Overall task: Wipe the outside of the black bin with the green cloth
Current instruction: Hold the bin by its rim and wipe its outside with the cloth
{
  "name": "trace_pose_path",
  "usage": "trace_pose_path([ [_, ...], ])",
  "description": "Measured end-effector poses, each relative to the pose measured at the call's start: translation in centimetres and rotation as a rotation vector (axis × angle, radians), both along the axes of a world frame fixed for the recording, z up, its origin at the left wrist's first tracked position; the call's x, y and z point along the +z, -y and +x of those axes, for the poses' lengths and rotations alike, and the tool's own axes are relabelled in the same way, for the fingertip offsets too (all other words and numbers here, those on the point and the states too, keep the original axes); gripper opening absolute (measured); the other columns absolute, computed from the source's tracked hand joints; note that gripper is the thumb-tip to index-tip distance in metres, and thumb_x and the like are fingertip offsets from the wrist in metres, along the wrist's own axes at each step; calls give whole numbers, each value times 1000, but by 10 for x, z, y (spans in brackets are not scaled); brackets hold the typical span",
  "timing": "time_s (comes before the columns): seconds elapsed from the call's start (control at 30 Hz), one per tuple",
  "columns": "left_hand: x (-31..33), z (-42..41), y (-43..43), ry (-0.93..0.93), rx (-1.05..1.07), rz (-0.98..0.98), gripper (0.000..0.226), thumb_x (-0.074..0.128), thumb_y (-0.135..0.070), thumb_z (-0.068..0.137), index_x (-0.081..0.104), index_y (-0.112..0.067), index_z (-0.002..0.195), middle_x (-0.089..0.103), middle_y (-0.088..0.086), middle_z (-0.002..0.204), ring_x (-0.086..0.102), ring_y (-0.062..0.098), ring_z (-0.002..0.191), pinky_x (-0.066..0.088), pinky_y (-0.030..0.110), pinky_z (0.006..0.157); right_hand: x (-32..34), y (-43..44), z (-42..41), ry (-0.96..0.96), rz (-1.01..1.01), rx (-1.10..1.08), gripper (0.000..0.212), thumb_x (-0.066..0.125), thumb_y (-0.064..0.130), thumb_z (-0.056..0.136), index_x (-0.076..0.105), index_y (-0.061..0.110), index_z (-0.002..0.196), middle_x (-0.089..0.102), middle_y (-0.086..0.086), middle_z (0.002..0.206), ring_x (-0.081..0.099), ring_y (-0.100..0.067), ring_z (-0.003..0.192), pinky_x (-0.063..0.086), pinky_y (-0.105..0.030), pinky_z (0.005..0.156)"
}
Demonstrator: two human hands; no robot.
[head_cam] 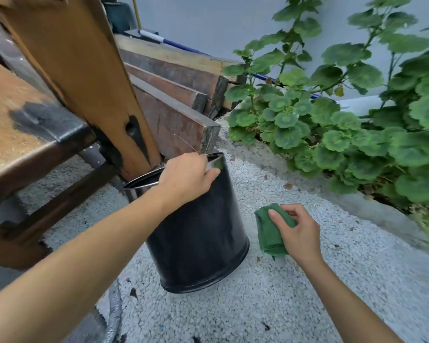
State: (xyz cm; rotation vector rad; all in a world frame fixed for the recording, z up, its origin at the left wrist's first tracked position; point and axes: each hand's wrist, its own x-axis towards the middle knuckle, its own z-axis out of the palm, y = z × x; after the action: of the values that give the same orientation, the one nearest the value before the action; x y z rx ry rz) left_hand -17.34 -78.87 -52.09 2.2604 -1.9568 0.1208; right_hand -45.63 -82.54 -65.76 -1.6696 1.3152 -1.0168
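A black bin [198, 243] with a shiny metal rim stands on pebbled ground, tilted slightly, close against a wooden post. My left hand [186, 179] grips the bin's top rim, fingers curled over the edge. To the right of the bin, a short gap away, my right hand [297, 233] holds a folded green cloth [269, 233] just above the ground. The cloth does not touch the bin.
A wooden bench or table [22, 129] and its slanted post [84, 78] crowd the left. Stacked timber beams [174, 100] lie behind the bin. Leafy green plants [357, 127] fill the right behind a concrete curb [357, 206]. Pebbled ground [233, 315] extends in front.
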Motion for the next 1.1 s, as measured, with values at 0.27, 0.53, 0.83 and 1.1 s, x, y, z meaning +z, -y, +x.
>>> trace_pose_path([
  [0.27,11,-16,-94,124,-883,-14,36,53,-47,102,61,-18,82,57,-1,79,58,23,59,49,38,47,2,-16,-30,22,-42,-88,15,78,48,84,64,43,89,68,31,96,64,8,87,49,-7,66],
  [0.53,-11,-91,-182,153,-710,209,21,70,-40,78,57,-23,75,58,-6,70,57,17,56,44,26,45,-23,-44,-31,-12,34,-80,17,80,47,83,64,44,86,69,28,90,63,12,85,45,-2,62],
  [0.83,6,-118,-129,115,-357,115,29,31,-33,103,54,-17,108,62,6,96,59,29,81,29,34,53,-22,-65,-38,-5,53,-117,17,77,53,83,63,50,91,67,34,96,64,9,89,50,-12,65],
  [1.1,51,19,-75,-233,-28,90,23,39,-27,106,51,-12,93,58,8,85,58,32,82,43,43,73,22,-103,-4,120,19,19,27,77,53,77,64,42,98,67,27,103,64,5,95,52,-9,67],
])
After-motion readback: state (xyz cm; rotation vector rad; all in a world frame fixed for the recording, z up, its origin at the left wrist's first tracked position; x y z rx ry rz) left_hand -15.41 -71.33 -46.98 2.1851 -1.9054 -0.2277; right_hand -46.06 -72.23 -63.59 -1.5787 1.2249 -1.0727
